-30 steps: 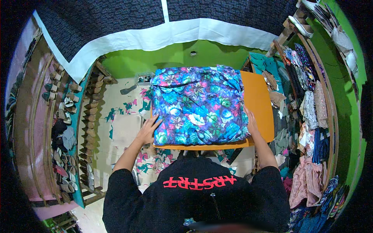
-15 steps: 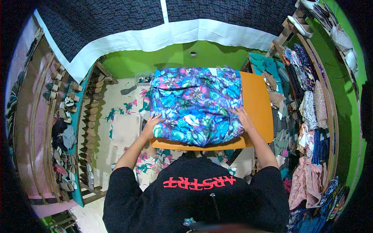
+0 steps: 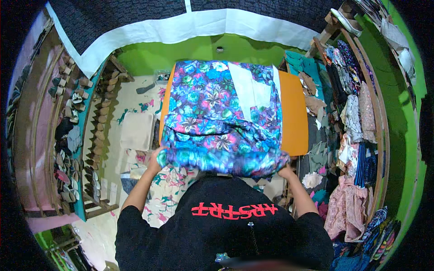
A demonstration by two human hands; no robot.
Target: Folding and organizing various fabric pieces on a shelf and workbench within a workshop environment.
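The floral fabric (image 3: 217, 97) is lying across the orange tabletop (image 3: 296, 115), its bunched near end covering the front edge. The left hand (image 3: 156, 160) and right hand (image 3: 285, 171) are gripping that end's opposite corners, fingers partly hidden by cloth. It is probably handling as light, limp and slightly slippery, so widely spaced corner holds should be suiting it.

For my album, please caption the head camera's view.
Left hand and right hand hold floral cloth lying across an orange table.

Racked shoes (image 3: 77, 96) and scattered scraps (image 3: 318, 152) mark a workshop.
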